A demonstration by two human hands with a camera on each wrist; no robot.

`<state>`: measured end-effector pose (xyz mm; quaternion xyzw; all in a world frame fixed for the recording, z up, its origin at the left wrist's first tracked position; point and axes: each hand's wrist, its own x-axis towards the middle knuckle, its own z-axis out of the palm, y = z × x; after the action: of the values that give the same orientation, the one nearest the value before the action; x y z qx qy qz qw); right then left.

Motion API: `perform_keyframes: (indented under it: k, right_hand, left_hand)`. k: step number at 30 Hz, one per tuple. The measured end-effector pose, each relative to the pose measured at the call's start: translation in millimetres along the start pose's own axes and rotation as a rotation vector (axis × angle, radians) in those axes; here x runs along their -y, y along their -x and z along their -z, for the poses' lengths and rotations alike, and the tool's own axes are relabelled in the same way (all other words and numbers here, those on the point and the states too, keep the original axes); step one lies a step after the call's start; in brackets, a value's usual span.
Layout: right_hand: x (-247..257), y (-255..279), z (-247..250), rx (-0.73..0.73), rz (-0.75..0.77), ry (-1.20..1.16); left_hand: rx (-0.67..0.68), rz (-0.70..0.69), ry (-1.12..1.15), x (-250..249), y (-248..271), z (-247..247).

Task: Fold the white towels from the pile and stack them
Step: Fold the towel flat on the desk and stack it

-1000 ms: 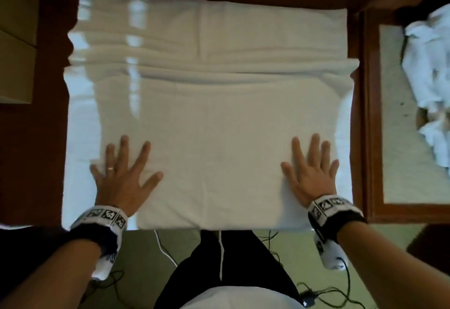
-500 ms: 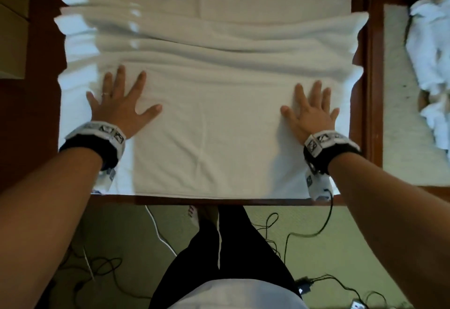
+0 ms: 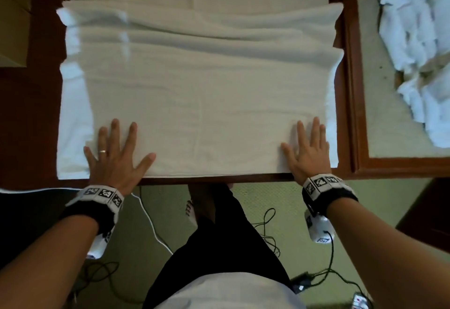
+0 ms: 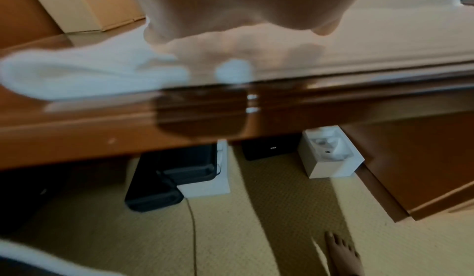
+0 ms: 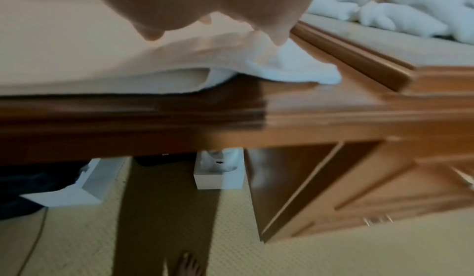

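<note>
Overhead view of person's two hands on towel.

Far left: cardboard box (image 3: 13, 28) beside table (image 3: 243, 179).

Left hand (image 3: 117, 160) flat on towel (image 3: 194, 94), near left corner, fingers straight and spread, ring on one finger.

Towel spread across dark wooden table, doubled over, far part rumpled in ridges, near edge lined up with table edge.

Right hand (image 3: 308, 152) flat on towel, near right corner, fingers straight, close together.

Far right: pile (image 3: 418, 47) of crumpled white towels on adjoining framed surface, apart from spread towel.

Below table: carpet, cables.

Two hands (image 3: 117, 160) (image 3: 309, 155), one spread towel (image 3: 207, 94), one towel pile (image 3: 418, 47), two white boxes (image 4: 330, 154) (image 4: 207, 187).
</note>
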<state>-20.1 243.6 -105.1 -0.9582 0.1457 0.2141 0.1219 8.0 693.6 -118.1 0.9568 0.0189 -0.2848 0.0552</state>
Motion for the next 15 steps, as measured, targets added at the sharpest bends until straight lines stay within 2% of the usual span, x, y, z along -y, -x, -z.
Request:
perform_keyframes:
  k: [5,7,9,10,13,15]
  right_hand:
    - [-47.8,51.2,-19.3,0.033,-0.028,0.042]
    - [-56.1,54.5,-18.2,-0.084,-0.073,-0.068]
    - [-57.6,51.6,-11.5,-0.278,-0.214,-0.194]
    - [-58.3,49.7,-7.7,-0.329,-0.296,-0.199]
    - [-63.5,43.7,0.7,-0.234,-0.506,-0.197]
    - [-67.3,39.3,7.0,-0.159,-0.569,-0.252]
  left_hand:
    - [0.08,0.028,-0.045,18.9,33.3,-21.8]
    - [0.062,0.03,-0.018,11.2,38.2,-23.7]
    - [0.023,0.031,-0.019,3.4,41.5,-28.7]
    - [0.017,0.036,-0.019,0.2,42.5,-31.3]
    - [0.024,0.075,-0.007,-5.1,42.5,-35.0]
    - [0.041,0.089,-0.016,-6.2,41.6,-34.5]
